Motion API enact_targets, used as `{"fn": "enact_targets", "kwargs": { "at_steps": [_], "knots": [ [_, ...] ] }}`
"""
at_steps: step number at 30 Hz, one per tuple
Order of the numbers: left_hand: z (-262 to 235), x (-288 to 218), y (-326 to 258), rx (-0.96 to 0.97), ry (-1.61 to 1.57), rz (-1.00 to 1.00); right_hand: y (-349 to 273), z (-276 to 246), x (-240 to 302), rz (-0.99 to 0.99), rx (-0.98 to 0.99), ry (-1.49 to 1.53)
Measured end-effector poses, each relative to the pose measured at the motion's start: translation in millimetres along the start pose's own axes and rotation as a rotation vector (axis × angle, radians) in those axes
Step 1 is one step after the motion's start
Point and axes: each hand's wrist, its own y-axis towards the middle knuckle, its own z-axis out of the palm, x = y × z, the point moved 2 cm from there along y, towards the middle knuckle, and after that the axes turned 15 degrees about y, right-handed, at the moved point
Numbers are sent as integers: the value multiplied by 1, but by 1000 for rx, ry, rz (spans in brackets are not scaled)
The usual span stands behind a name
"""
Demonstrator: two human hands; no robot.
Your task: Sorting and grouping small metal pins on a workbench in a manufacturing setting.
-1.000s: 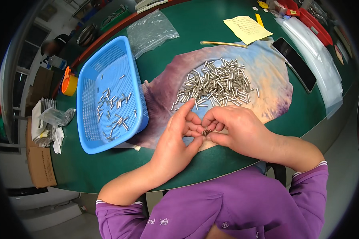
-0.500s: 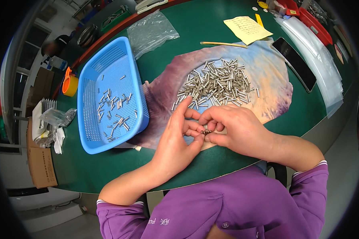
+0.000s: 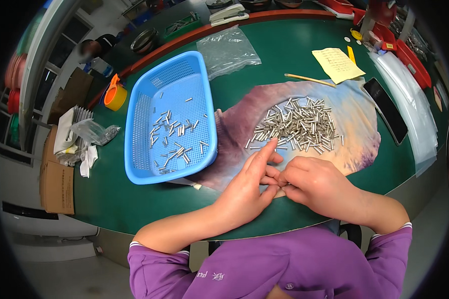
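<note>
My left hand (image 3: 254, 180) and my right hand (image 3: 315, 182) meet over the near edge of a tie-dyed cloth (image 3: 239, 117). Fingertips of both are pinched together around a small bundle of metal pins, now almost wholly hidden by the fingers. The left index finger stays stretched out, while its thumb and other fingers close in on the bundle. On the right, the fingers are curled with the thumb pressed inward. Just beyond the hands lies a heap of short silvery metal pins (image 3: 302, 122) on the cloth. Loose pins also lie scattered inside a blue plastic basket (image 3: 132, 129) to the left.
A clear plastic bag (image 3: 229, 52) lies behind the basket. Towards the right are a yellow note (image 3: 338, 65), a pencil-like stick (image 3: 309, 79), a dark phone (image 3: 385, 110) and clear plastic sheets (image 3: 404, 107). An orange tape dispenser (image 3: 115, 95) stands at the left edge.
The whole view has shifted, so the table appears further right and lower. Both hands remain together; the pin ends that showed between the fingertips are now covered.
</note>
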Motion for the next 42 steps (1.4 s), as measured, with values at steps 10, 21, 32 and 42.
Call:
{"fn": "enact_targets", "kwargs": {
  "at_steps": [10, 21, 32, 42],
  "knots": [
    [2, 3, 9, 8, 115, 50, 5, -7, 3, 22, 49, -101],
    [-8, 13, 5, -213, -31, 85, 7, -40, -52, 490, -342, 1297],
    [-6, 17, 8, -136, -71, 48, 10, -40, -56, 458, -317, 1561],
    [-8, 8, 8, -81, 208, 159, 28, -36, -41, 541, -365, 1322]
  ]
}}
